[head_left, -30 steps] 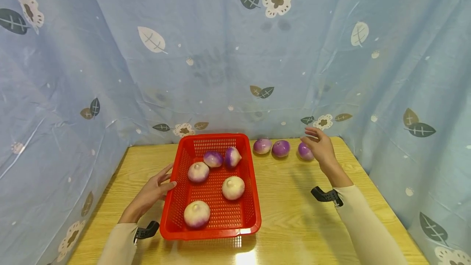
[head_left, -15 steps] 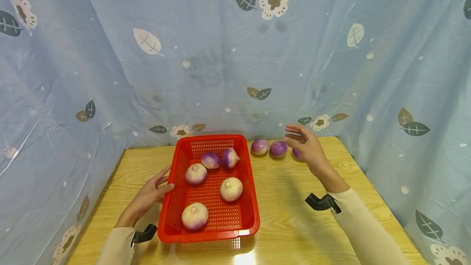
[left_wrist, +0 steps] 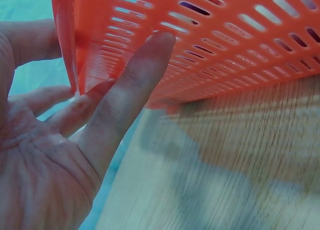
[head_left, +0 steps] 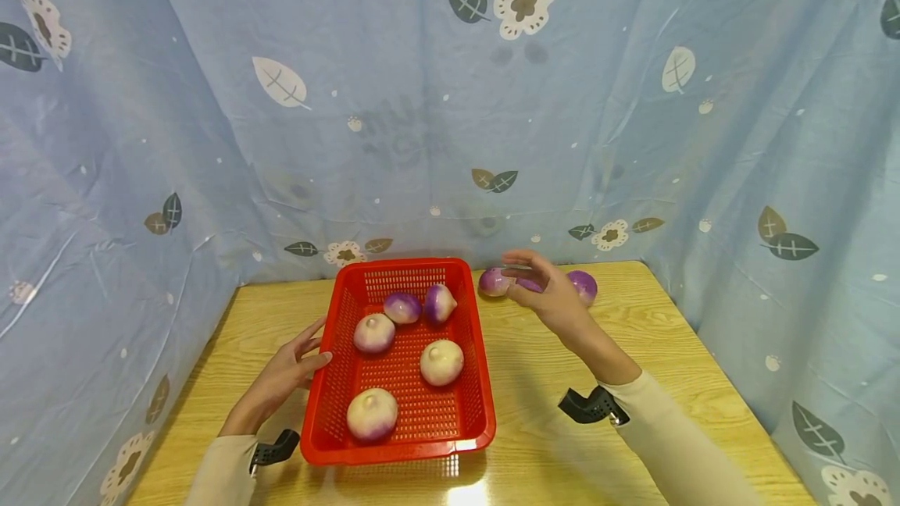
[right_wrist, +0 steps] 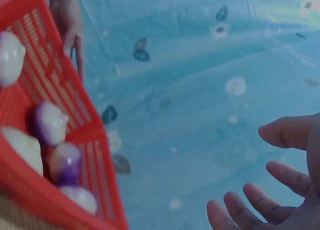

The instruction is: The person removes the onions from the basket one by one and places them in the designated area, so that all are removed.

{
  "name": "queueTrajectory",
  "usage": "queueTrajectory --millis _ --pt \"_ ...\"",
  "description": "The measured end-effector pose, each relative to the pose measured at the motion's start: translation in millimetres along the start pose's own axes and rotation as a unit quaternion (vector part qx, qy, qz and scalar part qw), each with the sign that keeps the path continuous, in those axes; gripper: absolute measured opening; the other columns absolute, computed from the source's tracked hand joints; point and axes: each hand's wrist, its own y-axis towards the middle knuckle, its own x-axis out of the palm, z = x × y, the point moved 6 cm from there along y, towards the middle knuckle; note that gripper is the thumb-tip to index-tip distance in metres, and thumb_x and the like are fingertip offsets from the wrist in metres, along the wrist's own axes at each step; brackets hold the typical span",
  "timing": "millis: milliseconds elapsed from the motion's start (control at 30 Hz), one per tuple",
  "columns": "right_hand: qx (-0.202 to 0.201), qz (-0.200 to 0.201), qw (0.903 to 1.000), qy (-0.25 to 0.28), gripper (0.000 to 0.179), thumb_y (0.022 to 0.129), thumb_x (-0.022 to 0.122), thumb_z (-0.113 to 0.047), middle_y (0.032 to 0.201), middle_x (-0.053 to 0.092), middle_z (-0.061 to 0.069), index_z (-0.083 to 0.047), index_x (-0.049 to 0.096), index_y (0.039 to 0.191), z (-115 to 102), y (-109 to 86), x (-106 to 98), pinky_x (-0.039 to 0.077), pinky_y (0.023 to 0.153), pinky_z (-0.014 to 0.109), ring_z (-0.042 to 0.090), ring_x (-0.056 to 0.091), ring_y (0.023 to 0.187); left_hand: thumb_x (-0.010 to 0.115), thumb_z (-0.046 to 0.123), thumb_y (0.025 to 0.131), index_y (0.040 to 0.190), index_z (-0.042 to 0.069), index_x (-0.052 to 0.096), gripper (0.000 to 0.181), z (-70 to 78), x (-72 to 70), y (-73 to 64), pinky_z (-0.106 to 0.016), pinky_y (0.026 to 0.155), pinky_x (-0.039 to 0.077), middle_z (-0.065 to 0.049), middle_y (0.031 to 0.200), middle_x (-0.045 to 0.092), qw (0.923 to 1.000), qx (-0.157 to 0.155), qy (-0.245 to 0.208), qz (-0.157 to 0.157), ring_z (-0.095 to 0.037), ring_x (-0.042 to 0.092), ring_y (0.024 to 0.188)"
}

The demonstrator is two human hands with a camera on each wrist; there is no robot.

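Observation:
A red plastic basket [head_left: 401, 455] with slotted walls stands on the table, and several purple-and-white onions [head_left: 441, 362] lie spread inside it. My left hand [head_left: 281, 373] grips its left side, thumb over the rim and fingers against the outer wall [left_wrist: 200, 55]. Behind the basket's right corner, three more onions sit in a row. My right hand [head_left: 551, 299] hovers over that row with spread, slightly bent fingers and holds nothing. It partly covers the middle onion [head_left: 529, 285]; the left onion [head_left: 494, 282] and the right onion [head_left: 583, 286] show on either side.
The wooden table [head_left: 534, 443] reaches back to a blue flowered curtain [head_left: 394, 139], which also hangs along both sides. Each wrist carries a black strap mount [head_left: 589, 406].
My right hand has moved left along the row, from the right onion to the middle one, uncovering the right onion. My left hand stays on the basket. The view has shifted slightly.

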Motion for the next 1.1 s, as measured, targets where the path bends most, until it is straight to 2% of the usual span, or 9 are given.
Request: queueTrajectory --millis 133,367,533,700,767,867,1000,1100 --pt "-0.005 -0.024 0.9995 0.020 0.047 0.092 0.063 -0.001 0.136 0.054 0.023 0.000 0.049 0.136 -1 1.8 19 0.053 0.096 0.027 0.041 0.051 0.129 0.063 0.018 0.095 0.159 0.023 0.017 0.078 -0.3 -0.3 0.6 -0.048 0.076 0.061 -0.030 0.153 0.032 1.0000 -0.002 -0.003 -0.002 -0.036 0.069 0.104" --pt "0.016 -0.068 0.9976 0.001 0.048 0.089 0.069 -0.007 0.137 0.055 0.015 -0.008 0.054 0.135 5 6.6 54 0.054 0.097 0.039 0.041 0.053 0.127 0.062 0.018 0.096 0.159 0.023 0.017 0.078 1.0 -2.6 2.1 -0.046 0.076 0.061 -0.030 0.153 0.031 1.0000 0.005 0.003 -0.002 -0.035 0.069 0.102" --pt "0.040 -0.128 0.9909 0.012 0.048 0.090 0.068 -0.008 0.139 0.053 0.014 -0.010 0.053 0.136 16 8.1 85 0.055 0.096 0.039 0.038 0.053 0.127 0.063 0.019 0.095 0.159 0.023 0.016 0.079 0.7 -2.1 1.4 -0.046 0.077 0.061 -0.030 0.154 0.031 1.0000 0.000 0.004 -0.003 -0.034 0.069 0.103" --pt "0.042 -0.179 0.9828 -0.018 0.047 0.091 0.069 -0.013 0.136 0.058 0.011 -0.014 0.055 0.135 25 8.1 115 0.052 0.101 0.039 0.030 0.058 0.123 0.063 0.019 0.095 0.159 0.023 0.017 0.078 0.7 -1.0 -0.4 -0.047 0.076 0.061 -0.030 0.153 0.032 1.0000 0.000 0.003 -0.004 -0.035 0.069 0.103" --pt "0.039 -0.193 0.9800 -0.029 0.048 0.090 0.070 -0.015 0.136 0.059 0.009 -0.015 0.056 0.136 26 8.3 125 0.049 0.105 0.043 0.030 0.060 0.121 0.063 0.019 0.096 0.158 0.023 0.018 0.077 0.7 -0.9 -0.5 -0.046 0.076 0.061 -0.030 0.153 0.032 1.0000 0.002 0.002 -0.004 -0.034 0.069 0.102" --pt "0.056 -0.207 0.9763 -0.030 0.052 0.089 0.071 -0.016 0.136 0.059 0.007 -0.016 0.055 0.138 29 9.8 136 0.048 0.105 0.044 0.031 0.060 0.122 0.062 0.019 0.096 0.158 0.023 0.018 0.077 0.8 -1.0 -0.1 -0.046 0.076 0.061 -0.030 0.154 0.031 1.0000 0.005 0.006 -0.006 -0.034 0.069 0.103" --pt "0.095 -0.218 0.9712 -0.019 0.054 0.089 0.072 -0.017 0.137 0.057 0.009 -0.014 0.053 0.139 36 11.7 147 0.054 0.096 0.036 0.030 0.060 0.123 0.063 0.019 0.095 0.158 0.024 0.018 0.077 0.6 -1.0 0.9 -0.047 0.076 0.061 -0.030 0.153 0.032 1.0000 0.004 0.007 -0.005 -0.034 0.068 0.104" --pt "0.118 -0.225 0.9673 0.001 0.050 0.089 0.072 -0.015 0.137 0.056 0.011 -0.015 0.055 0.136 40 11.9 153 0.057 0.089 0.038 0.027 0.064 0.116 0.063 0.020 0.095 0.158 0.025 0.018 0.078 0.3 -0.3 0.7 -0.047 0.076 0.061 -0.030 0.153 0.033 1.0000 0.002 0.006 -0.004 -0.034 0.068 0.104"
